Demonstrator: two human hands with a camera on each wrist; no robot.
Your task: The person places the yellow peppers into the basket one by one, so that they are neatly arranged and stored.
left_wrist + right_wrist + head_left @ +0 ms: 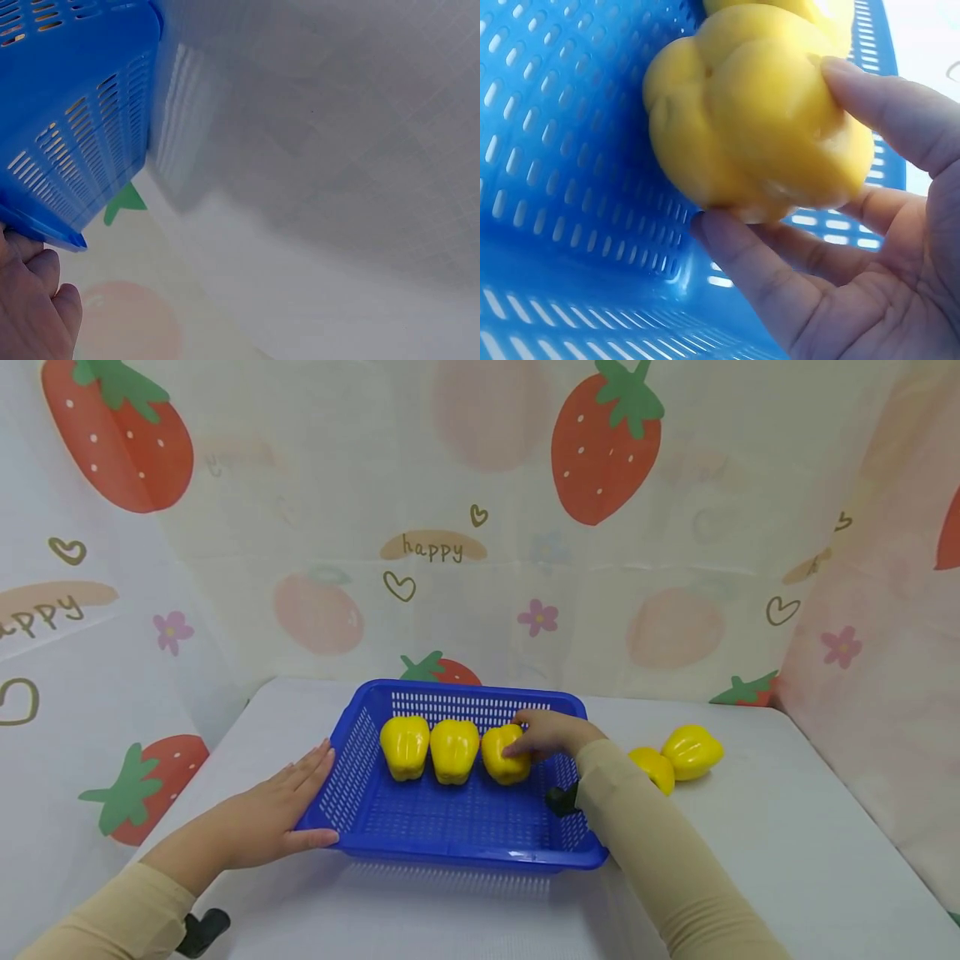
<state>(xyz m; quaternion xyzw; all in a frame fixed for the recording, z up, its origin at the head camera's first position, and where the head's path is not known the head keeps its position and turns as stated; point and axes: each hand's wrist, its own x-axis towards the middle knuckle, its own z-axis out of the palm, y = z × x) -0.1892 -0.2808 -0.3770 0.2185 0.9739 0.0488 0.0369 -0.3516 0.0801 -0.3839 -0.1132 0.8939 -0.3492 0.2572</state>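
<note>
A blue basket [465, 828] with slotted walls stands on the table. Inside it, two yellow bell peppers [405, 748] [454, 753] sit side by side. To their right, my right hand [551, 732] holds a third yellow bell pepper [757, 112] between thumb and fingers. The right wrist view shows this pepper close to the slotted wall; whether it touches the basket floor cannot be told. My left hand [281, 806] rests against the basket's left rim, fingers fairly straight and thumb at the front corner. The left wrist view shows its fingers [45, 274] touching the rim from below.
Two more yellow peppers [692, 752] [654, 768] lie on the white table [780, 810] right of the basket, one partly behind the right sleeve. A strawberry-patterned cloth [480, 627] hangs behind and at both sides.
</note>
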